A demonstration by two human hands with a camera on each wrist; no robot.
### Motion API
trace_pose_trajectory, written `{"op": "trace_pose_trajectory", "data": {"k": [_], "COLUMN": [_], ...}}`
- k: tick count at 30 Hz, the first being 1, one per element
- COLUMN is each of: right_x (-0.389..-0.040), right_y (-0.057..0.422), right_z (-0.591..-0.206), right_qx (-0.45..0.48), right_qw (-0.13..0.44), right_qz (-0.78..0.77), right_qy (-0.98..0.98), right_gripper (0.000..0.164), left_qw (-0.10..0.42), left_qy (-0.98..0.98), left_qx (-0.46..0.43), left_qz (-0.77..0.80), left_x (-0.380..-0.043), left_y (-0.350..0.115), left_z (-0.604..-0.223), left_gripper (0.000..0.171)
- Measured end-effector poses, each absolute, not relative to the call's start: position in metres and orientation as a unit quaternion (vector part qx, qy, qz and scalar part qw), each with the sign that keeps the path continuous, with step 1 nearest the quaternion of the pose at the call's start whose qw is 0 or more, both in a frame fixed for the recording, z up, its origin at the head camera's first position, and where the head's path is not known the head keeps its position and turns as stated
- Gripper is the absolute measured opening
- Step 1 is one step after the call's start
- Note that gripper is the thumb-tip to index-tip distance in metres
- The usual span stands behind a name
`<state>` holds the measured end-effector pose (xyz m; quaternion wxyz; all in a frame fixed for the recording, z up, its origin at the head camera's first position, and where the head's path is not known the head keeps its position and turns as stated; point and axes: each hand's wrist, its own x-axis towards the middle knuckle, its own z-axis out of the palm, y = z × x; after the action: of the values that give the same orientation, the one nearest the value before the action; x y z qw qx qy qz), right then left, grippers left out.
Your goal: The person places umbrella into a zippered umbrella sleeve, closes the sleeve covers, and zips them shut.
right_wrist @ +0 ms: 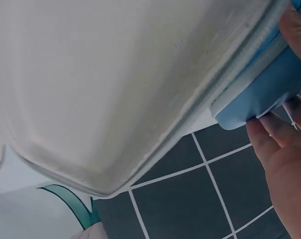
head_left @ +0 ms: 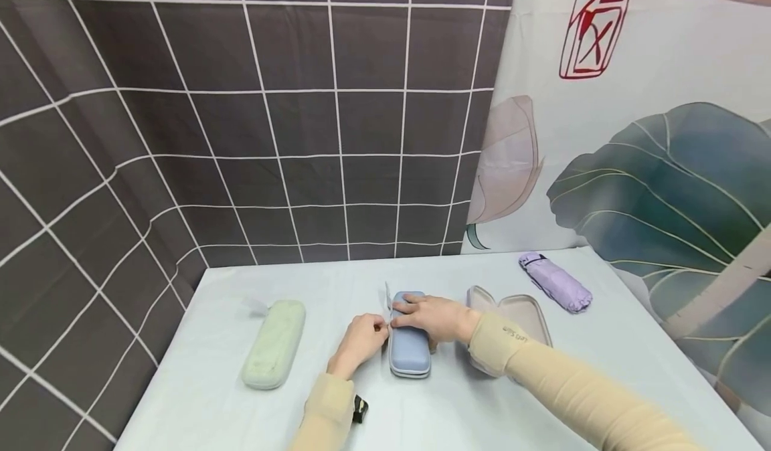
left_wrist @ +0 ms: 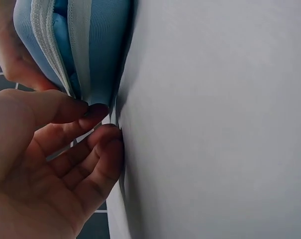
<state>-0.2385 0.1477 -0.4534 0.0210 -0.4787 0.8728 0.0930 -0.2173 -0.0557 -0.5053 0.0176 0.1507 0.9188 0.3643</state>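
Note:
In the middle of the table lies a blue zip case (head_left: 411, 361), long and rounded at the ends. Its zipper (left_wrist: 80, 45) is parted along the side, and blue fabric (left_wrist: 62, 37) shows in the gap. With thumb and index finger my left hand (head_left: 360, 337) pinches the zipper at the far end of that gap; the pull itself is hidden by the fingertips. My right hand (head_left: 442, 317) grips the case across its top, fingers spread over the lid and thumb (right_wrist: 295, 35) at the right side.
Just right of the blue case, an open case (head_left: 524, 312) with a pale lining lies partly behind my right forearm. A purple folded umbrella (head_left: 555, 282) is at the back right. To the left rests a light green case (head_left: 275, 344), with a clear strip (head_left: 255, 306) beside it.

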Motion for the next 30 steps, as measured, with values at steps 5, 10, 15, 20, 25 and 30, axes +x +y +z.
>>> {"op": "trace_pose_trajectory", "data": {"k": [5,10,15,20,25,30], "right_x": [-0.238,-0.237,-0.235,-0.231,-0.231,-0.233], "right_y": [0.145,0.143,0.139,0.135,0.129,0.127], "right_z": [-0.455,-0.457,-0.459,-0.460,-0.462,-0.463], "right_qx": [-0.455,-0.437,-0.422,-0.405,-0.396,-0.389], "right_qw": [0.030,0.024,0.012,0.004,-0.011,-0.019], "right_qz": [0.076,0.065,0.069,0.070,0.061,0.048], "right_qy": [0.887,0.897,0.904,0.911,0.916,0.920], "right_gripper": [0.087,0.087,0.087,0.085,0.087,0.087], "left_qw": [0.017,0.010,0.009,0.022,0.045,0.055], "left_qy": [0.917,0.912,0.906,0.898,0.891,0.890], "left_qx": [0.157,0.164,0.161,0.154,0.151,0.163], "left_qz": [0.366,0.375,0.391,0.412,0.426,0.422], "left_x": [-0.214,-0.212,-0.208,-0.206,-0.205,-0.204], "left_y": [-0.061,-0.064,-0.067,-0.073,-0.085,-0.094], "left_z": [-0.507,-0.509,-0.512,-0.516,-0.518,-0.512], "left_gripper": [0.017,0.021,0.023,0.023,0.020,0.018]}}
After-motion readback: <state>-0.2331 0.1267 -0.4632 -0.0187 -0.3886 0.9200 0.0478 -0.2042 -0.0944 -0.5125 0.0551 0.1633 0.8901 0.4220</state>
